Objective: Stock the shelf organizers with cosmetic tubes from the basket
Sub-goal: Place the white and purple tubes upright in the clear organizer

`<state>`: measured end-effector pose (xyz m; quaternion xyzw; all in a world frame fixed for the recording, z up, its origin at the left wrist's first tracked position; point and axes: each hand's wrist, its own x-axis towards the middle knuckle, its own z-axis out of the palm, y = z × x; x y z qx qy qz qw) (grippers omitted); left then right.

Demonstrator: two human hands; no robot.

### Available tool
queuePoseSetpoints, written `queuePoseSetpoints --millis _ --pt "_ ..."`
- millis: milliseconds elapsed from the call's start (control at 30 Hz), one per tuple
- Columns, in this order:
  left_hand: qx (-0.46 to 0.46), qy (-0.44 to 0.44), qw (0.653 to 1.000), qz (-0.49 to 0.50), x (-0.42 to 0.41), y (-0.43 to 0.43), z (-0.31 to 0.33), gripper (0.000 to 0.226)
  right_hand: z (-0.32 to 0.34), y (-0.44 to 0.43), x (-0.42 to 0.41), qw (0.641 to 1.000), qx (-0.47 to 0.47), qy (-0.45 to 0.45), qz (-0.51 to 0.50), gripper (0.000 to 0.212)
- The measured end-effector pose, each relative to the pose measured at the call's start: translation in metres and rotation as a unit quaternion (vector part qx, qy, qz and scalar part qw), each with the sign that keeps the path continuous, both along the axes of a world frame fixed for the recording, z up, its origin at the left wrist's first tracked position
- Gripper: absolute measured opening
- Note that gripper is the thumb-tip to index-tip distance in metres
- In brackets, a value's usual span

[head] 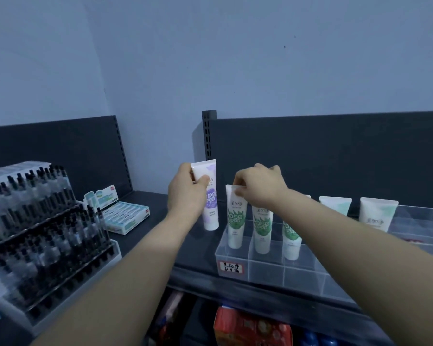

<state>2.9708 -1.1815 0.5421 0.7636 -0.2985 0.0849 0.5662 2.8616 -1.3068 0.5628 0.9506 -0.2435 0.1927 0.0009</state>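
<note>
One shelf under blue wall; left hand grips purple tube, right hand apparently green tube.

Purple-printed tube, white, is upright and cap down in my left hand, just left of the clear organizer. Three green-printed tubes stand cap down in its rear compartments. My right hand pinches the crimped top of the leftmost tube.
</note>
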Motion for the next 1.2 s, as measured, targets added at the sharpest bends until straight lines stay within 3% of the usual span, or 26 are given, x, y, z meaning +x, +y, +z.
queuePoseSetpoints --millis 267,467,700,900,1200 --pt "-0.04 0.014 0.999 -0.031 -0.011 0.002 0.004 0.013 -0.004 0.004 -0.002 1.0 -0.014 0.005 0.01 0.018" --pt "-0.079 0.03 0.991 -0.099 -0.019 0.01 0.01 0.031 -0.002 0.006 -0.021 0.999 -0.023 -0.029 0.031 0.039" --pt "-0.005 0.053 0.98 -0.192 -0.035 0.008 -0.009 0.033 -0.012 0.02 -0.063 0.983 -0.103 -0.149 0.023 0.022" --pt "0.085 0.066 0.976 -0.189 -0.035 0.007 -0.042 0.033 -0.041 0.029 -0.085 0.996 -0.043 -0.068 0.043 0.022" --pt "0.086 0.076 0.976 -0.187 -0.043 0.017 -0.041 0.04 -0.064 0.029 -0.091 0.999 -0.023 -0.043 0.015 0.033"
